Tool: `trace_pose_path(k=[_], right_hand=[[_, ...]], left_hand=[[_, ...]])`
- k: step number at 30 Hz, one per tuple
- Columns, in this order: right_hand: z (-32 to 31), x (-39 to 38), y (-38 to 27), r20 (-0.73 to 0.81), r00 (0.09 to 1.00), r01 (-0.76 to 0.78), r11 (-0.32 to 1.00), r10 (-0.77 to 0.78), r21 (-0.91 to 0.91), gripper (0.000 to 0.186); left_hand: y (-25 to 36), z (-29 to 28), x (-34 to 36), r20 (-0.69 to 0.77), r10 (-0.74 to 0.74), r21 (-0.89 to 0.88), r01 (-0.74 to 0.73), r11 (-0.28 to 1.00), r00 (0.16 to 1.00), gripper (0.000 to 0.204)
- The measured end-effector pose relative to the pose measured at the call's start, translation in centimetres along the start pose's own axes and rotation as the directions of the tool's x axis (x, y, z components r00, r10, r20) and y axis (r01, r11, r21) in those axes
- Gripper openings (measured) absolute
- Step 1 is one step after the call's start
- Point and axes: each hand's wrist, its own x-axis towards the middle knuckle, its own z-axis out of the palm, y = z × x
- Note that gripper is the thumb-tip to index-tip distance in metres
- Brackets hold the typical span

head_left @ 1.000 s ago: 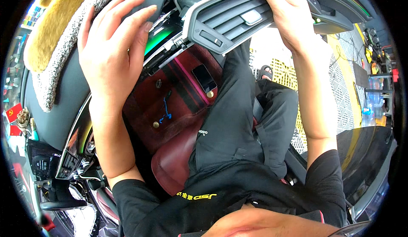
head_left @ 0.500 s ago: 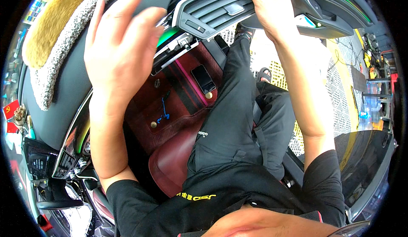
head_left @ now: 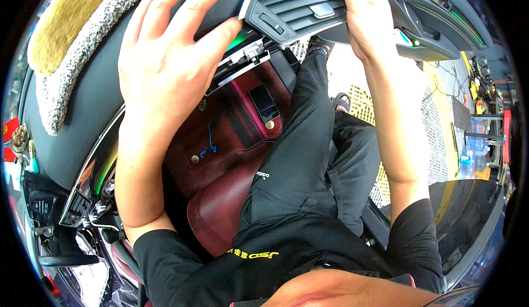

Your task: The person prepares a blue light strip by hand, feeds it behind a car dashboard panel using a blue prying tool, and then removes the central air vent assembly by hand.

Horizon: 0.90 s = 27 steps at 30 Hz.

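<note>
A black car air vent [head_left: 297, 11] with slats, a silver rim and a small tab sits tilted at the right end of the dashboard [head_left: 71, 153]. My right hand [head_left: 370, 20] pinches its right end, thumb to the front. My left hand [head_left: 168, 67] is open, its fingers spread over the dashboard top, with the thumb tip beside the vent's left corner; whether it touches is unclear. Under that thumb, a green light strip [head_left: 241, 40] glows above an exposed silver bracket [head_left: 248, 58].
A phone [head_left: 264, 102] and a blue cord [head_left: 211, 142] lie on the maroon floor mat [head_left: 220, 125]. A furry cover [head_left: 71, 31] lies on the dashboard at left. The car door [head_left: 424, 29] stands open at right, and my legs [head_left: 297, 147] are below.
My left hand has moved right, from a blurred, curled pose to fingers spread over the dashboard beside the vent. The vent and my right hand appear slightly further right and lower.
</note>
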Motion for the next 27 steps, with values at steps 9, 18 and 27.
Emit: trace_pose_path(k=[9, 18, 27], right_hand=[[1.2, -0.3, 0.7, -0.041, 0.995, 0.081, 0.978, -0.090, -0.192, 0.028], [2.4, -1.3, 1.0, -0.130, 0.951, 0.200, 0.882, -0.279, -0.427, 0.028], [2.1, -1.7, 0.4, -0.066, 0.944, 0.251, 0.830, -0.325, -0.498, 0.025]], left_hand=[[-0.6, -0.1, -0.3, -0.081, -0.038, -0.157, 0.025, 0.987, 0.996, 0.019], [1.0, 0.0, -1.3, -0.099, 0.067, -0.088, -0.076, 0.993, 0.993, 0.014], [3.1, 6.7, -4.4, -0.106, 0.300, 0.164, -0.281, 0.946, 0.948, 0.055]])
